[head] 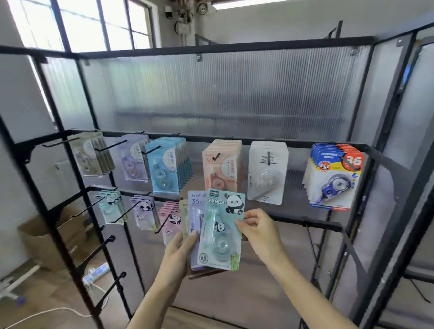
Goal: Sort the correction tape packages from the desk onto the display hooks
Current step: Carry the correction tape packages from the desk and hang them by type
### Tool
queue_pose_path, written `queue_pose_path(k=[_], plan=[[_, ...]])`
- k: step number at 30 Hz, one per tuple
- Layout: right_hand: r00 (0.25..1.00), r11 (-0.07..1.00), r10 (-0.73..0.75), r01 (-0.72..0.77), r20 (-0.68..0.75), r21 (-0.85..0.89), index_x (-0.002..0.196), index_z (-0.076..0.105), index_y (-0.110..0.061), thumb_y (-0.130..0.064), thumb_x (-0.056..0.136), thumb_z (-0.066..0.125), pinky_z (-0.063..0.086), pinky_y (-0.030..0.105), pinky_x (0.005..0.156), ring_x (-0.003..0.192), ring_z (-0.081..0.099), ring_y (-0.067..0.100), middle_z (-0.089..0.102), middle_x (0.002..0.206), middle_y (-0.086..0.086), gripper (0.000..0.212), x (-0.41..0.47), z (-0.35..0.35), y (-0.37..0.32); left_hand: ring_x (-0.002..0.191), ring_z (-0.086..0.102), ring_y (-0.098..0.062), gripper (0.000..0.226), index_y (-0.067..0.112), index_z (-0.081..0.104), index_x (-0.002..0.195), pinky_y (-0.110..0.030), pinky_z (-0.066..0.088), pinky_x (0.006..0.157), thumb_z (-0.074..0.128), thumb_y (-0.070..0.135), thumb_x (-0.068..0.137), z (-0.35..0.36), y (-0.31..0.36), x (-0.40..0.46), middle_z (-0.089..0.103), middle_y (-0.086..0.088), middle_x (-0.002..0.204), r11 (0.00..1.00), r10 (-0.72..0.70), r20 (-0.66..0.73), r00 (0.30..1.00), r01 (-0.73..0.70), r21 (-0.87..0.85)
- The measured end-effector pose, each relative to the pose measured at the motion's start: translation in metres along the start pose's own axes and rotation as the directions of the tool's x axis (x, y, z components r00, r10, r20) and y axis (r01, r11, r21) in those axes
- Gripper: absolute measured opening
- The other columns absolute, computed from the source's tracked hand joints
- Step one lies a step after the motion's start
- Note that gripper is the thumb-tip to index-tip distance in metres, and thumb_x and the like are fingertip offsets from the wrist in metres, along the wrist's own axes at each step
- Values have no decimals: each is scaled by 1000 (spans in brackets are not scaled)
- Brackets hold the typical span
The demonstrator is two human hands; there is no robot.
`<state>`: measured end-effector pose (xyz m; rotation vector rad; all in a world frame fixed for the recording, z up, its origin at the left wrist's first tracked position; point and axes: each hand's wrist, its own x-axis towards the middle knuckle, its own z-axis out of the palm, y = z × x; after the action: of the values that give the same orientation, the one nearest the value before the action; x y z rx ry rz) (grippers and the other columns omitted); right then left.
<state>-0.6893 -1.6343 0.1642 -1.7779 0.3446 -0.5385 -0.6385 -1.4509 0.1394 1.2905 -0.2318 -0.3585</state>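
Before the rack, my left hand is gripping the stack while my right hand is pinching the panda package free, probably for hanging.

You are looking at a mint-green panda package with a black-and-white panda on it. Behind it a pale purple package is showing. On the black rack, blue packages, peach packages, white packages and blue, yellow and red packages are hanging.
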Motion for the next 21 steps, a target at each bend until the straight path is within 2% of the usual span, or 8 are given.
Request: queue_pose_path(k=[2, 4, 8, 12, 15, 19, 21], plan=[[1000, 1000, 2, -2, 30, 15, 94, 56, -17, -16, 87, 68, 50, 20, 64, 82, 65, 17, 67, 92, 6, 13, 1, 16, 1, 94, 70, -27, 30, 6, 59, 118, -37, 57, 79, 61, 22, 92, -16, 1, -2, 72, -16, 112, 1000, 16, -41, 999, -15, 18], [997, 999, 4, -8, 71, 49, 94, 56, -16, -14, 89, 67, 48, 15, 60, 80, 64, 15, 66, 94, 8, 12, 3, 34, 1, 89, 71, -24, 23, 5, 58, 116, -32, 59, 72, 54, 17, 97, -33, 3, -6, 73, -14, 109, 999, 22, -77, 997, -19, 36], [991, 989, 27, -45, 130, 141, 100, 58, -10, -9, 90, 64, 49, 17, 58, 81, 64, 19, 66, 97, 13, 12, 7, 69, -3, 85, 72, -26, 18, 5, 58, 112, -29, 59, 65, 51, 16, 99, -72, 9, -9, 73, -16, 105, 995, 48, -173, 984, -33, 90], [985, 986, 18, -46, 173, 160, 91, 63, -20, -6, 91, 61, 53, 30, 65, 79, 67, 19, 71, 92, 8, 14, 14, 106, -6, 82, 73, -25, 20, 1, 57, 112, -33, 61, 69, 51, 15, 100, -119, 19, -5, 75, -15, 100, 995, 64, -263, 963, -40, 96], [983, 988, 16, -43, 180, 146, 92, 67, -19, -4, 91, 60, 57, 41, 77, 87, 69, 23, 73, 93, 7, 16, 21, 139, -8, 87, 73, -26, 20, 3, 59, 111, -38, 58, 76, 52, 18, 99, -157, 27, -1, 75, -13, 101, 994, 71, -299, 952, -43, 99], [985, 989, 30, -54, 173, 135, 93, 66, -17, -5, 92, 59, 55, 35, 73, 83, 67, 20, 72, 94, 8, 14, 32, 195, -13, 87, 71, -28, 22, 0, 59, 108, -44, 58, 82, 54, 19, 98, -218, 34, 12, 74, -16, 100, 994, 82, -346, 935, -53, 93], [984, 989, 65, -86, 169, 123, 94, 66, -14, -6, 93, 58, 55, 41, 77, 85, 67, 23, 71, 94, 10, 11, 38, 225, -13, 84, 72, -26, 20, -2, 58, 106, -38, 60, 76, 54, 16, 98, -249, 37, 21, 74, -15, 98, 996, 73, -363, 929, -52, 69]])
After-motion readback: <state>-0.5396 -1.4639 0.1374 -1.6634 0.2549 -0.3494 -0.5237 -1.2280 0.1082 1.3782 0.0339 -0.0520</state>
